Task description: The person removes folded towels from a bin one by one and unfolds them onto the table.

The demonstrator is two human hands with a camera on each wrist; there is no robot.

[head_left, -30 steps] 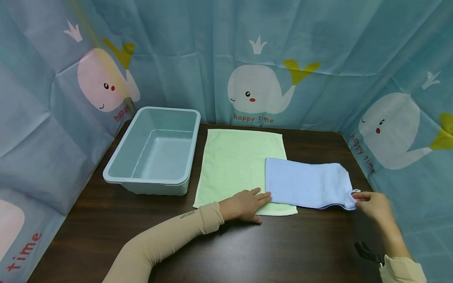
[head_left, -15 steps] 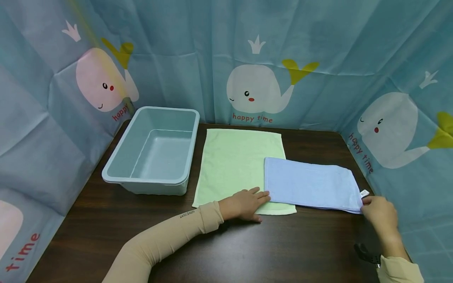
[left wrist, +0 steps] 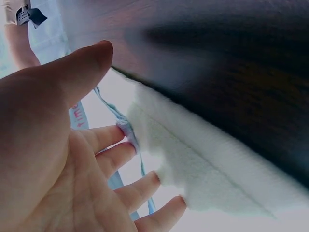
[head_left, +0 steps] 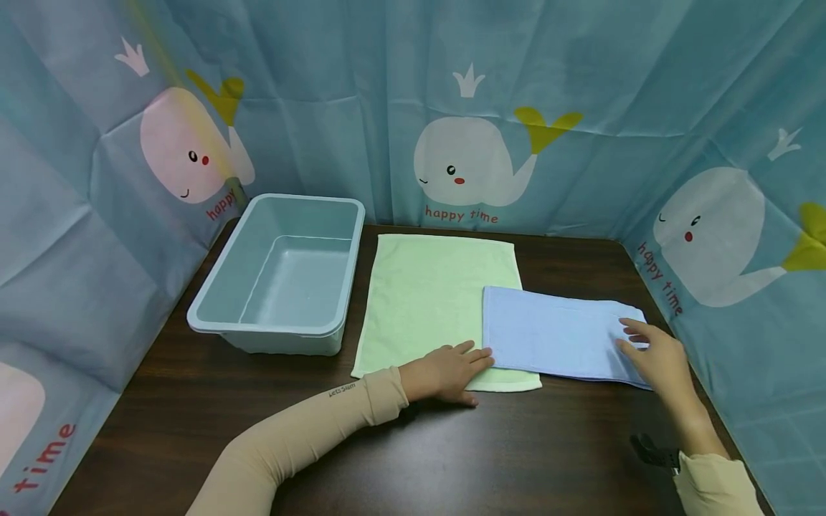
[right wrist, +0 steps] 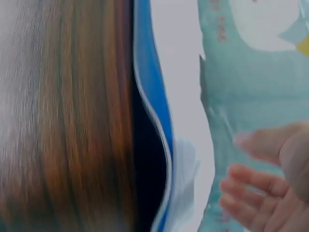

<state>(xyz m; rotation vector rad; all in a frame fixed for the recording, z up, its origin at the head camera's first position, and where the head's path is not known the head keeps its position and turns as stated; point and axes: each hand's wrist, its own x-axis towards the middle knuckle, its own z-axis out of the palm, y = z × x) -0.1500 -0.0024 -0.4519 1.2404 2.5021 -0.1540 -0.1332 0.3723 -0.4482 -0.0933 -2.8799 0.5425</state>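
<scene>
A folded light-blue towel (head_left: 555, 333) lies with its left end over a flat, pale green towel (head_left: 429, 301). My left hand (head_left: 448, 373) rests palm down on the green towel's near part, fingers spread, the fingertips at the blue towel's near left corner. In the left wrist view the straightened fingers (left wrist: 140, 191) reach the cloth edges. Over the blue towel's right end is my right hand (head_left: 660, 358), fingers loosely bent and apart from the thumb, holding nothing. The right wrist view shows this hand (right wrist: 270, 183) beside the blue towel's layered edge (right wrist: 166, 159).
A grey-blue plastic basin (head_left: 216, 327) stands left of the green towel on the dark wood table (head_left: 477, 459). Curtains with whale prints (head_left: 361, 143) enclose the table at the back and both sides.
My right hand smoothed the blue towel's right end outward, let go of its near corner, and moved up and left over the towel. The left hand stayed in place.
</scene>
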